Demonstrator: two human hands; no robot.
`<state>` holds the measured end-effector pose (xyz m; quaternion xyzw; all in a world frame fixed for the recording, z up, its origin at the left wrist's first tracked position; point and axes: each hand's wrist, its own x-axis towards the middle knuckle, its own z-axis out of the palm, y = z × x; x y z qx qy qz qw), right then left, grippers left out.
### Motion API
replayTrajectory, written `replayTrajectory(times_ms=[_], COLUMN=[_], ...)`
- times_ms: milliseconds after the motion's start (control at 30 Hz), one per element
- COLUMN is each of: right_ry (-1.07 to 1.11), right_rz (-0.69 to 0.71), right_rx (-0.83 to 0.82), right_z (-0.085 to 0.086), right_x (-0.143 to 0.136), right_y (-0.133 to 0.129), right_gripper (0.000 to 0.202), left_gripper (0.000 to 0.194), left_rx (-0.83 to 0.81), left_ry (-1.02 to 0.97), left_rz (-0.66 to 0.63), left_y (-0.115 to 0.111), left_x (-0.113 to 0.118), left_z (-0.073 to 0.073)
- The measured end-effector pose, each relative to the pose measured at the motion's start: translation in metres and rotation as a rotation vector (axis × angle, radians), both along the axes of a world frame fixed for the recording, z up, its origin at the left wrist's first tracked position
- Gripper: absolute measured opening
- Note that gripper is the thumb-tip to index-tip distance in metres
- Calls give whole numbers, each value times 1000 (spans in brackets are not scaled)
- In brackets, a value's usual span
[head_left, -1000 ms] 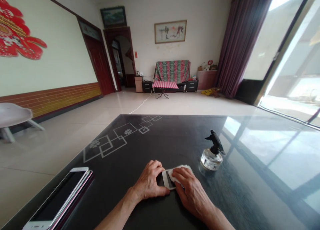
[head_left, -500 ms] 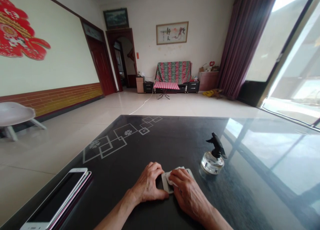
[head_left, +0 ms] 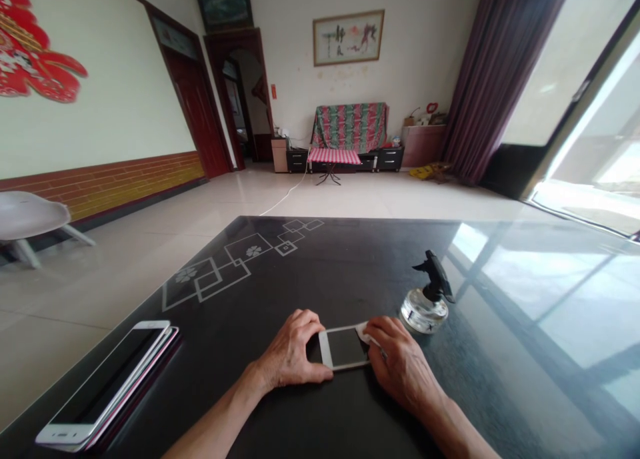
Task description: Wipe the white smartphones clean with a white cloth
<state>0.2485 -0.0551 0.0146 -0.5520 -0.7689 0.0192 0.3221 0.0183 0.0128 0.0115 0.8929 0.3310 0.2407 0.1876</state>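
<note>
A white phone (head_left: 345, 348) with a dark screen lies flat on the black table (head_left: 300, 279), turned crosswise in front of me. My left hand (head_left: 295, 349) grips its left end, thumb at the near corner and fingers at the far corner. My right hand (head_left: 400, 356) presses a small white cloth (head_left: 367, 334) onto the phone's right end and covers that end.
A clear spray bottle (head_left: 425, 306) with a black nozzle stands just beyond my right hand. Stacked phones (head_left: 107, 382) lie at the table's left edge. A white chair (head_left: 33, 218) is on the floor at the left.
My right hand has slid to the right along the phone with the cloth, baring more of the screen. My left hand stays at the phone's left end. The view has tilted slightly down.
</note>
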Motion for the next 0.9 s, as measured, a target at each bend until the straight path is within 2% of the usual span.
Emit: replayTrajectory(times_ms=[167,600,900], right_ry=[-6,-36,-102], right_rz=[-14,118,173], right_rx=[19,-51,-75], right_z=[-1,8,12], right_x=[-1,-35,-44], right_y=[1,1,6], right_gripper=[25,25,19], left_gripper=[51,48,46], left_rx=[4,19,-8], left_ry=[2,-31,-34], left_rz=[-7,13,2], left_y=[1,4,7], left_x=[0,0,-1], left_z=[0,1,1])
